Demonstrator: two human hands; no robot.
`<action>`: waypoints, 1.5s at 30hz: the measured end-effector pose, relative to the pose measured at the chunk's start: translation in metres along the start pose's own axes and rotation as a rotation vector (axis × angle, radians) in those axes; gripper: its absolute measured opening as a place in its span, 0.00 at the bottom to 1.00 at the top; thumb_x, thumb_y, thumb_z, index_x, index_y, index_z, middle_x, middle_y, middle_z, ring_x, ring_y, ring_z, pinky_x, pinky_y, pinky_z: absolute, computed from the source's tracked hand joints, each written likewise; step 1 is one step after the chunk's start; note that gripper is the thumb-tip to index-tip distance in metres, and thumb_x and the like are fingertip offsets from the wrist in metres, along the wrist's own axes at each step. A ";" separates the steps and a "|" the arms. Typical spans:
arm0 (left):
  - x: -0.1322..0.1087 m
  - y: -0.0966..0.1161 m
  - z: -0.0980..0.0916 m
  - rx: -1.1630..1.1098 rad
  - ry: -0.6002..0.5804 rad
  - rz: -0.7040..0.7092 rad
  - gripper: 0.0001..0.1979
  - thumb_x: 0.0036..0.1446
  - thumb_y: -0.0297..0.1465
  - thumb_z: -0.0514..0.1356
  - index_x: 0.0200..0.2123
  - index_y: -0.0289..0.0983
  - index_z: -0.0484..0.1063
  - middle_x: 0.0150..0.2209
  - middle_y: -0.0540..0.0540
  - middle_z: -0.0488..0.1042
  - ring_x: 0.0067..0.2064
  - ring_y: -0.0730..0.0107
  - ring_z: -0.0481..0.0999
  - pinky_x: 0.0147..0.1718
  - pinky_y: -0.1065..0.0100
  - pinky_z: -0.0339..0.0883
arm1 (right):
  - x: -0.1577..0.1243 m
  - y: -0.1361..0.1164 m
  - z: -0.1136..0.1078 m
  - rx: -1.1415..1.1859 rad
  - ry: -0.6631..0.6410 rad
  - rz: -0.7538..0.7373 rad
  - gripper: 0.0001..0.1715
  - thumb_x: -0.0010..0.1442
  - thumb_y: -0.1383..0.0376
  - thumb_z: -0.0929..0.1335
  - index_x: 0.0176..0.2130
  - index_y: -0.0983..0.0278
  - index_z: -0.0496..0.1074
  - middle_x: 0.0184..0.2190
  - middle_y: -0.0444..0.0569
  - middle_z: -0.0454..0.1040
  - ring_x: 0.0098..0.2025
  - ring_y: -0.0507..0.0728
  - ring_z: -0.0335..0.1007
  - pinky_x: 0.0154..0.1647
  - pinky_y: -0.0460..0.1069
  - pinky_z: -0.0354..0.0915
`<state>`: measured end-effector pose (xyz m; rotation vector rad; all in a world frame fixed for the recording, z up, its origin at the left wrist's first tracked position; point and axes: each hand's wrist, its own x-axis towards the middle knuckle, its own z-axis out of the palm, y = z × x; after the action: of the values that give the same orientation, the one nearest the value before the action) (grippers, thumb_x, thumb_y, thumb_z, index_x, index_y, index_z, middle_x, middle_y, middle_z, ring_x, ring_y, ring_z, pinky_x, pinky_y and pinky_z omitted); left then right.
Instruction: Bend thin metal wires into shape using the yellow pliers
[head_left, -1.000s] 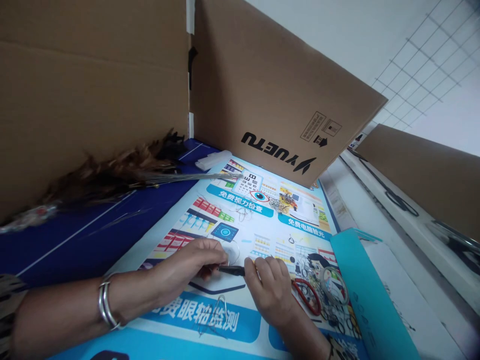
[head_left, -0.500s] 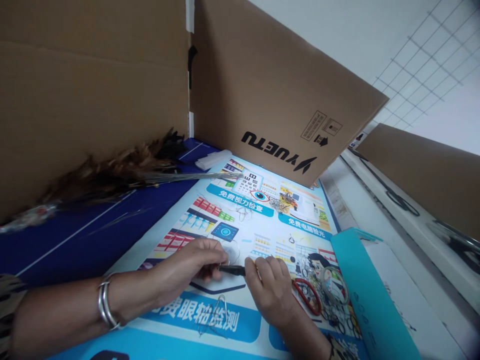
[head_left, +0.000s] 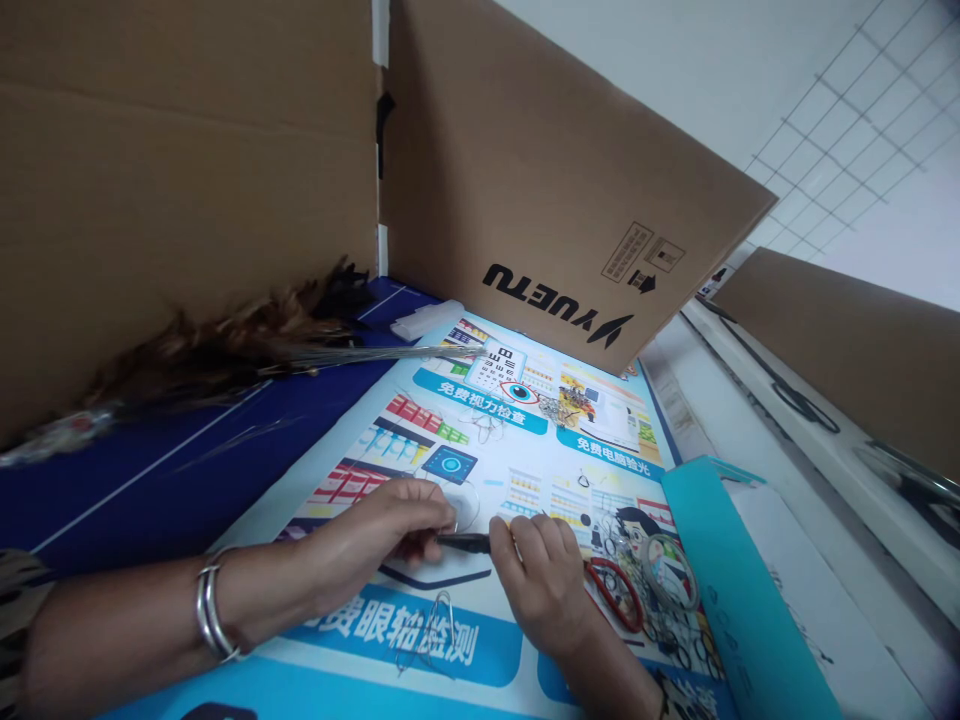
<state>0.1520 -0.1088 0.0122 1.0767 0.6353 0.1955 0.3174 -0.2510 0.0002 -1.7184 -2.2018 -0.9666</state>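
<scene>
My left hand (head_left: 409,520) is closed with thumb and fingers pinching a thin wire (head_left: 477,508), which curves up in a loop beside the fingertips. My right hand (head_left: 540,575) wraps round black-jawed pliers (head_left: 465,542); their dark tapered tip points left and meets the left fingertips. Most of the pliers is hidden in the fist. A red loop-shaped handle (head_left: 616,595) shows just right of that hand; whether it belongs to the pliers I cannot tell. Below the hands, several bent wire pieces (head_left: 427,640) lie on the printed sheet (head_left: 375,690).
Right of my hands lie a roll of clear tape (head_left: 670,572) and a heap of small rings and wire bits (head_left: 679,635), beside a teal box (head_left: 739,570). Brown feathers (head_left: 225,335) and long straight wires (head_left: 390,352) lie back left. Cardboard panels (head_left: 570,180) stand behind.
Almost nothing differs. The wire loop by the left fingertips has shifted very slightly; both hands and the pliers hold nearly the same place.
</scene>
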 end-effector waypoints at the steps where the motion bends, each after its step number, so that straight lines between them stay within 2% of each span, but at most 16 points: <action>1: 0.000 0.000 0.000 0.007 0.003 0.002 0.10 0.52 0.35 0.60 0.22 0.36 0.67 0.18 0.51 0.71 0.22 0.73 0.66 0.26 0.70 0.57 | 0.000 0.000 0.000 0.003 -0.004 0.001 0.12 0.63 0.73 0.63 0.46 0.70 0.71 0.37 0.54 0.72 0.38 0.59 0.65 0.38 0.55 0.60; 6: 0.001 0.001 0.000 0.025 0.019 0.009 0.10 0.54 0.36 0.59 0.25 0.37 0.68 0.21 0.48 0.77 0.24 0.70 0.69 0.29 0.69 0.59 | -0.003 0.000 0.001 0.016 -0.065 0.015 0.13 0.63 0.73 0.63 0.47 0.69 0.70 0.35 0.53 0.71 0.36 0.58 0.63 0.36 0.54 0.60; 12: 0.002 0.003 -0.003 0.086 0.010 0.060 0.13 0.55 0.40 0.60 0.26 0.37 0.68 0.22 0.47 0.79 0.26 0.68 0.72 0.29 0.68 0.59 | -0.007 0.000 0.005 0.046 -0.104 0.056 0.14 0.61 0.70 0.65 0.48 0.68 0.69 0.33 0.52 0.69 0.34 0.58 0.61 0.33 0.54 0.59; 19: 0.008 0.001 -0.007 0.164 0.023 0.143 0.13 0.57 0.39 0.59 0.26 0.37 0.69 0.19 0.50 0.75 0.23 0.71 0.71 0.27 0.70 0.58 | -0.005 -0.002 0.007 0.102 -0.120 0.105 0.12 0.62 0.66 0.66 0.46 0.68 0.69 0.30 0.50 0.68 0.32 0.58 0.60 0.32 0.53 0.58; 26: 0.012 -0.003 -0.012 0.210 0.017 0.206 0.14 0.54 0.41 0.62 0.24 0.37 0.68 0.22 0.51 0.75 0.26 0.69 0.73 0.29 0.69 0.62 | -0.005 -0.005 0.011 0.193 -0.144 0.177 0.11 0.65 0.62 0.64 0.43 0.67 0.69 0.31 0.51 0.68 0.34 0.58 0.61 0.34 0.53 0.59; 34: 0.013 -0.001 -0.010 0.180 -0.007 0.143 0.16 0.55 0.44 0.60 0.27 0.37 0.69 0.19 0.49 0.76 0.23 0.71 0.69 0.26 0.70 0.57 | -0.005 -0.003 0.013 0.164 -0.142 0.174 0.11 0.65 0.62 0.63 0.42 0.66 0.69 0.30 0.50 0.67 0.32 0.57 0.60 0.32 0.53 0.57; 45: 0.013 -0.003 -0.011 0.166 -0.055 0.112 0.16 0.54 0.44 0.61 0.26 0.37 0.67 0.18 0.50 0.75 0.22 0.72 0.68 0.25 0.71 0.55 | -0.007 -0.005 0.012 0.158 -0.129 0.148 0.11 0.64 0.62 0.64 0.44 0.66 0.69 0.31 0.50 0.67 0.33 0.58 0.61 0.33 0.53 0.59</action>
<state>0.1558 -0.0965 0.0012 1.2749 0.5497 0.2120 0.3176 -0.2501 -0.0145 -1.8840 -2.1247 -0.6463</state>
